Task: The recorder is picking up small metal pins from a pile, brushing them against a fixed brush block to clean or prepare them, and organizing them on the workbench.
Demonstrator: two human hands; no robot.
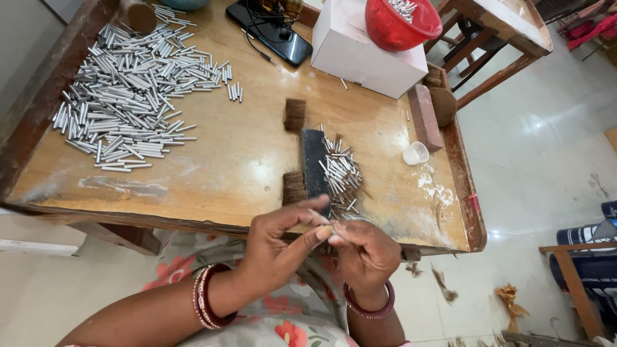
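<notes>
Metal tube [323, 219], small, pinched betw. fingertips of both hands: left hand [277, 247], right hand [365, 252], at near tabletop [244, 154] edge. Tube pile [132, 90] far left; brush [313, 164] w/ more tubes [342, 173] just ahead.

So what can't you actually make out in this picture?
Head view only:
- What the left hand and right hand pinch between them: a thin piece, too small and mostly covered by the fingertips.
- Red bowl: cut off by the top edge, so its contents barely show.
- Dark device with cables: partly cut off at the top.
- Small metal tubes beside the dark block: too small to count.
</notes>
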